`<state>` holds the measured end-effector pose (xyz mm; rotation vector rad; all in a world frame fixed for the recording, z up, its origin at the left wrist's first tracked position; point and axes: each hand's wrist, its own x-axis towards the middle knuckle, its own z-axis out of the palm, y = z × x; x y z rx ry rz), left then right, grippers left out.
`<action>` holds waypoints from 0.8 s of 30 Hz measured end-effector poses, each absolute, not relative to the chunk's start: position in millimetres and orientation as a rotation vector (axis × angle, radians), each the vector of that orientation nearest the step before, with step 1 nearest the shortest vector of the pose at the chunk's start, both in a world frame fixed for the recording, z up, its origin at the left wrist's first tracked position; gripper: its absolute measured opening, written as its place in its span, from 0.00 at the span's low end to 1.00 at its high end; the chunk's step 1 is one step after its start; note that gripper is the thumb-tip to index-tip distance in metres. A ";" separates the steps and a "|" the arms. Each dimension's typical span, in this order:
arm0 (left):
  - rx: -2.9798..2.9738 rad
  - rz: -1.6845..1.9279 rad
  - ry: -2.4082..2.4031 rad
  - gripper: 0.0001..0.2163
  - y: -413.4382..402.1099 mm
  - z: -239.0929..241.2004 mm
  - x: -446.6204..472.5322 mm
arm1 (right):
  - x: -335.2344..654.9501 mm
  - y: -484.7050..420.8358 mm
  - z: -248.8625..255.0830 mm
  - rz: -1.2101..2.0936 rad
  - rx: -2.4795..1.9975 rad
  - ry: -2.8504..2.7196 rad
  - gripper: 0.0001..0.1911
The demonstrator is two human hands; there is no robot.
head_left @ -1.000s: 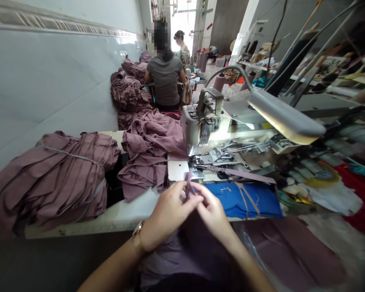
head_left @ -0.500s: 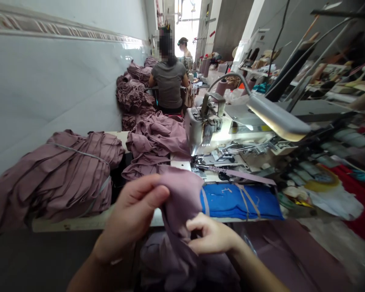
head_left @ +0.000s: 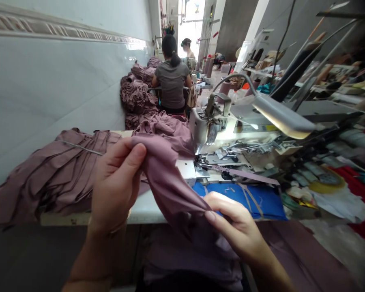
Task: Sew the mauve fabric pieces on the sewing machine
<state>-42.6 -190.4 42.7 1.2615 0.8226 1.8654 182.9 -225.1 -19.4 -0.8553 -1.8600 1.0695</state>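
Observation:
My left hand [head_left: 117, 182] is raised in front of me, pinching the top edge of a mauve fabric piece [head_left: 167, 178] between thumb and fingers. My right hand [head_left: 234, 227] is lower and to the right, pinching the same fabric piece at its lower edge, so the cloth stretches slantwise between them. The rest of the fabric hangs down into my lap. Just beyond the hands stands the sewing machine [head_left: 208, 127] with a mauve strip [head_left: 246, 175] under its foot and a blue cloth [head_left: 249, 200] on the table's front.
A tied bundle of mauve pieces [head_left: 48, 174] lies at left on the white table [head_left: 146, 209]. A heap of mauve fabric [head_left: 167, 127] sits behind it. A lamp [head_left: 282, 117] arches over the machine. Clutter fills the right side. A seated person [head_left: 172, 83] works ahead.
My hands moved apart from a close pinch near the table edge. The left rose up and leftward, the right dropped lower right, drawing the mauve fabric out taut between them.

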 end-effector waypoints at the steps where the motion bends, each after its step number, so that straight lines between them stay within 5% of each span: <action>1: 1.269 1.857 0.843 0.04 -191.0 43.5 -41.4 | 185.3 -225.5 -21.3 1.091 -0.873 -1.834 0.10; 8: 1.340 1.584 0.987 0.08 -176.4 37.0 -38.9 | 196.4 -231.1 -45.5 1.461 -1.087 -1.431 0.14; 16: 2.077 1.081 1.217 0.09 -110.9 -63.9 1.5 | 185.6 -214.8 -126.2 1.598 -1.185 -1.064 0.11; 24: 2.707 1.092 1.337 0.17 -114.9 -94.0 3.6 | 188.8 -222.5 -140.6 1.687 -1.161 -0.946 0.12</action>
